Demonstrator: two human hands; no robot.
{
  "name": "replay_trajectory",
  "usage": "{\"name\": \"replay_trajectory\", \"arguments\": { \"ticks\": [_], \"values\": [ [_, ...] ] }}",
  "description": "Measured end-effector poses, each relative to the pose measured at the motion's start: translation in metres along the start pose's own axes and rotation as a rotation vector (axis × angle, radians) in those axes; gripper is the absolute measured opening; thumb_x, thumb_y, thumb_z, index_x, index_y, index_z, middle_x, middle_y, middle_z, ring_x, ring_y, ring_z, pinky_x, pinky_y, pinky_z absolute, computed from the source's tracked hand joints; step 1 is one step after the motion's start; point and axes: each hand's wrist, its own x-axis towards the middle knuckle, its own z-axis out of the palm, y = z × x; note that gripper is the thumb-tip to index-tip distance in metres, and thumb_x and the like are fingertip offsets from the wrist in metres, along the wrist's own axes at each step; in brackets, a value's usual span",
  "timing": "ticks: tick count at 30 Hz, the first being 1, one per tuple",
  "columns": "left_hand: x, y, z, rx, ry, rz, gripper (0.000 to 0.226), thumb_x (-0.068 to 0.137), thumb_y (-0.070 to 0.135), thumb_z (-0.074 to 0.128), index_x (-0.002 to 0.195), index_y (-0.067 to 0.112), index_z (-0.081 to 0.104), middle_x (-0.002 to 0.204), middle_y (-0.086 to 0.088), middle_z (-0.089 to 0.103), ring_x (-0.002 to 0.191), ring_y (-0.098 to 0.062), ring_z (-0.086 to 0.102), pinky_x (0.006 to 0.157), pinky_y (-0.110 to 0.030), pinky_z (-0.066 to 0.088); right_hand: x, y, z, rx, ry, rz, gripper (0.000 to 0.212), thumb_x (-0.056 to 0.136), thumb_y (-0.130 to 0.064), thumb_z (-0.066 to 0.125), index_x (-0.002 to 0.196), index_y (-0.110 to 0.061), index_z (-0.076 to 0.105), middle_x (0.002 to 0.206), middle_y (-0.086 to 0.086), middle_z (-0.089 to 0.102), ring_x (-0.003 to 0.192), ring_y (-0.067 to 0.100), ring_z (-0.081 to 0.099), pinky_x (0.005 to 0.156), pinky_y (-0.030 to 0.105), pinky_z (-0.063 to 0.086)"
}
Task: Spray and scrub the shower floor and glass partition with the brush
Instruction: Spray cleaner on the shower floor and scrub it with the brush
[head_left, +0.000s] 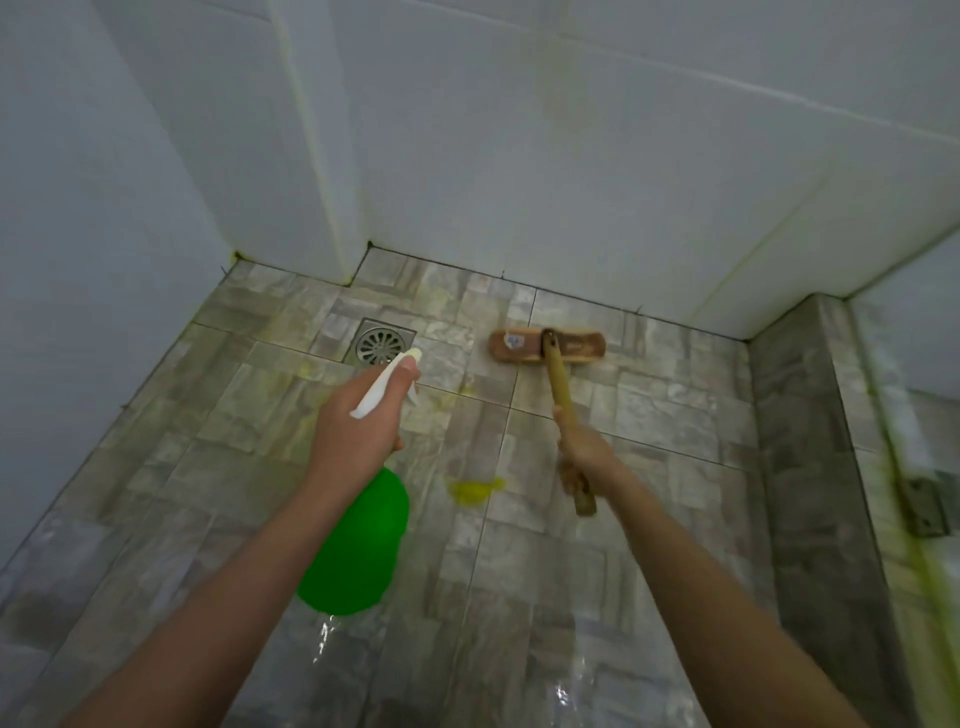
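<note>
Holding a tool in each fist, the person stands over the shower floor, which is wet and glossy. The left grip is clenched round the neck of a green spray bottle, its white trigger head aimed toward the round floor drain. The right grip is wrapped round the near end of the wooden handle of a scrubbing brush. The brush head lies flat on the tiles close to the white back wall, just right of the drain.

A yellow-green puddle of cleaner sits between the two forearms, and fainter patches stain the tiles nearer the drain.

The bottle looks like thin plastic, likely light and slick when wet, so the neck under the trigger is the sound place to hold it. The brush seems stiff and rigid. A one-handed hold at the handle's end probably gives reach but little downward pressure, and sliding the hold toward the head would bear harder on the bristles. At the right edge stand a tiled kerb and a metal hinge.
</note>
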Motion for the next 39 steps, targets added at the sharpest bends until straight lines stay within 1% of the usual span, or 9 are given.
{"name": "replay_trajectory", "arguments": {
  "ticks": [4,10,14,18,21,24,32,35,39],
  "values": [
    [-0.005,-0.003,0.014,-0.041,0.000,0.014,0.033,0.100,0.048,0.053,0.103,0.026,0.077,0.096,-0.004,0.075,0.053,-0.010,0.054,0.045,-0.013,0.044,0.042,-0.038,-0.022,0.040,-0.017,-0.028,0.050,0.098,-0.056,0.032,0.072,-0.014,0.042,0.052,0.005,0.042,0.034,0.017,0.040,0.043,0.027,0.035],
    [-0.001,0.005,0.023,-0.051,0.002,-0.031,0.037,0.100,0.054,0.049,0.088,0.032,0.076,0.098,0.010,0.074,0.040,-0.005,0.054,0.051,-0.022,0.049,-0.041,0.063,-0.001,0.128,-0.030,0.061,0.055,0.094,-0.059,0.040,0.059,-0.016,0.039,0.047,0.001,0.040,0.033,0.015,0.040,0.038,0.022,0.036],
    [-0.008,0.011,0.039,-0.052,-0.030,-0.048,0.034,0.098,0.057,0.048,0.085,0.042,0.075,0.094,0.008,0.075,0.042,-0.005,0.053,0.060,-0.030,0.050,0.015,0.014,-0.027,0.036,0.030,-0.004,0.054,0.096,-0.057,0.036,0.064,-0.014,0.044,0.055,0.006,0.045,0.044,0.020,0.044,0.046,0.027,0.038],
    [-0.018,0.014,0.051,-0.051,-0.089,0.012,0.035,0.099,0.055,0.048,0.081,0.046,0.075,0.095,0.003,0.076,0.048,-0.011,0.056,0.058,-0.028,0.049,0.057,-0.023,-0.067,0.017,0.030,-0.005,0.048,0.098,-0.056,0.030,0.072,-0.017,0.039,0.056,0.009,0.044,0.037,0.021,0.042,0.044,0.028,0.036],
    [-0.021,0.019,0.055,-0.075,-0.118,0.007,0.039,0.099,0.055,0.048,0.085,0.036,0.078,0.097,-0.007,0.076,0.050,-0.017,0.060,0.057,-0.027,0.050,0.019,0.027,-0.066,-0.011,0.048,0.032,0.054,0.095,-0.059,0.035,0.069,-0.013,0.043,0.055,0.009,0.048,0.042,0.022,0.046,0.044,0.027,0.039],
    [-0.021,0.024,0.064,-0.009,-0.150,0.009,0.049,0.099,0.056,0.045,0.082,0.023,0.077,0.083,-0.001,0.069,0.067,-0.029,0.068,0.055,-0.014,0.047,-0.042,0.092,-0.056,0.074,0.009,0.133,0.055,0.092,-0.062,0.039,0.072,-0.012,0.046,0.052,0.004,0.043,0.038,0.017,0.042,0.041,0.025,0.037],
    [-0.033,0.042,0.099,-0.031,-0.227,0.082,0.037,0.099,0.049,0.050,0.093,0.023,0.077,0.073,0.008,0.069,0.044,-0.007,0.052,0.047,-0.006,0.041,0.032,0.046,-0.124,0.106,0.096,0.099,0.055,0.095,-0.062,0.033,0.074,-0.011,0.042,0.046,0.005,0.043,0.036,0.019,0.040,0.044,0.027,0.033],
    [-0.032,0.045,0.112,0.003,-0.283,0.112,0.036,0.100,0.047,0.050,0.090,0.023,0.076,0.090,0.002,0.075,0.043,-0.008,0.053,0.047,-0.011,0.042,0.006,0.082,-0.120,0.087,0.132,0.141,0.056,0.095,-0.060,0.033,0.080,-0.008,0.048,0.056,0.009,0.050,0.043,0.021,0.046,0.045,0.030,0.039],
    [-0.027,0.046,0.129,0.053,-0.364,0.124,0.040,0.100,0.050,0.050,0.091,0.020,0.076,0.108,-0.015,0.074,0.047,-0.012,0.054,0.050,-0.018,0.047,-0.044,0.147,-0.086,0.087,0.379,0.021,0.035,0.101,-0.037,0.035,0.098,-0.006,0.049,0.072,0.011,0.056,0.058,0.024,0.055,0.052,0.038,0.049]
  ]
}}
